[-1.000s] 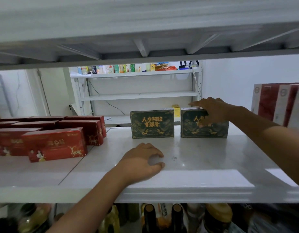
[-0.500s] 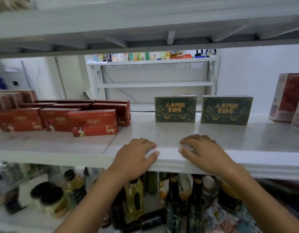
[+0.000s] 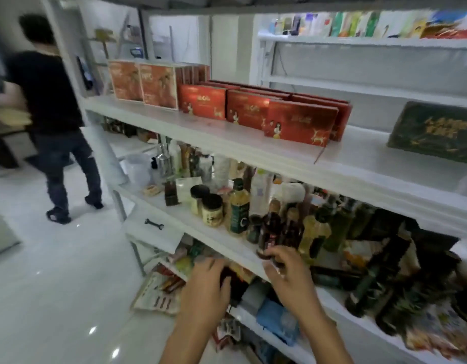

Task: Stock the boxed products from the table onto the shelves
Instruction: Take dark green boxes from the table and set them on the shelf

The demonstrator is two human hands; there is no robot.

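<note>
A dark green box [image 3: 434, 131] with gold lettering stands on the white upper shelf [image 3: 253, 151] at the far right. Left of it lie several flat red boxes [image 3: 298, 124], and taller orange-red boxes [image 3: 145, 84] stand further left. My left hand [image 3: 207, 287] and my right hand [image 3: 290, 269] hang low in front of the bottle shelf's edge, well below the boxes. Both are empty, with fingers loosely curled and apart. The frame is blurred by motion.
The shelf below [image 3: 190, 222] is crowded with bottles [image 3: 239, 206] and jars [image 3: 212, 210]. Packets and a blue item [image 3: 277, 319] fill the lowest level. A person in a black shirt [image 3: 47, 88] walks away at left over the white floor [image 3: 56, 271]. Another shelving unit [image 3: 358, 40] stands behind.
My view has swung left and down. Both hands have left the upper shelf's front edge and dropped to the bottle shelf. Only one green box remains in view.
</note>
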